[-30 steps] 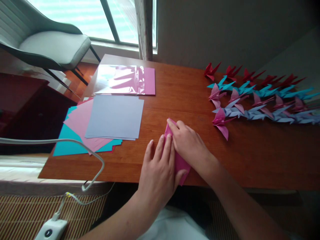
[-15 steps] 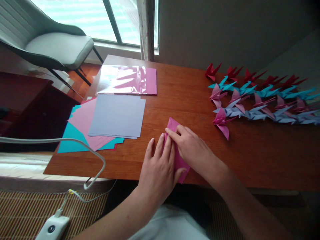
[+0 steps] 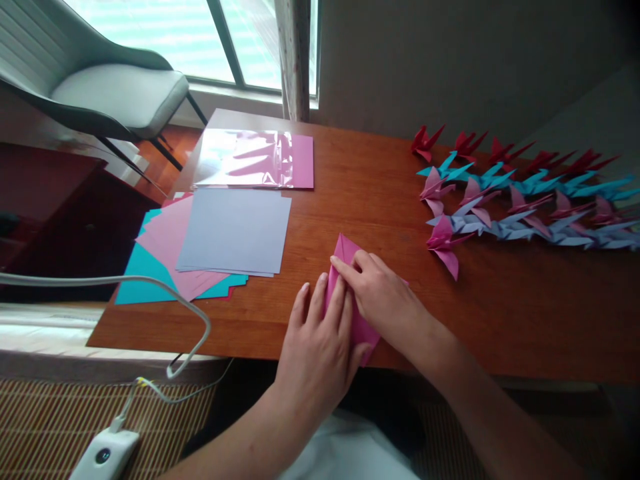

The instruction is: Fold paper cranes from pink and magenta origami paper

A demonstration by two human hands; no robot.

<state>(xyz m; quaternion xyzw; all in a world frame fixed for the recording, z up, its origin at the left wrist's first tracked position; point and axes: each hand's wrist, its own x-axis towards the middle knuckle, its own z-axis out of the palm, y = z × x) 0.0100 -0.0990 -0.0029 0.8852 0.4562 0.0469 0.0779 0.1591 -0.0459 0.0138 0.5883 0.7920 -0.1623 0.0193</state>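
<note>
A folded piece of bright pink origami paper (image 3: pixel 362 331) lies on the wooden table (image 3: pixel 350 200) near its front edge, one pointed corner facing away from me. My left hand (image 3: pixel 314 345) rests flat over its left side with the fingers stretched out, its thumb on the lower part. From the right, my right hand (image 3: pixel 387 293) is closed at the upper part of the paper. Its forefinger and thumb press along the left edge just below the tip, and the other fingers are curled. Both hands hide much of the paper.
Rows of folded paper cranes (image 3: pixel 480 177) in several colours stand at the right. Left lie lilac sheets (image 3: pixel 235 233), pink and turquoise sheets (image 3: pixel 145 273) and a clear packet (image 3: pixel 240 160). A white cable (image 3: pixel 193 303) crosses the table's left corner.
My left hand has slid slightly down, toward me, on the pink paper. My right hand stays almost in place at the left edge of the fold.
</note>
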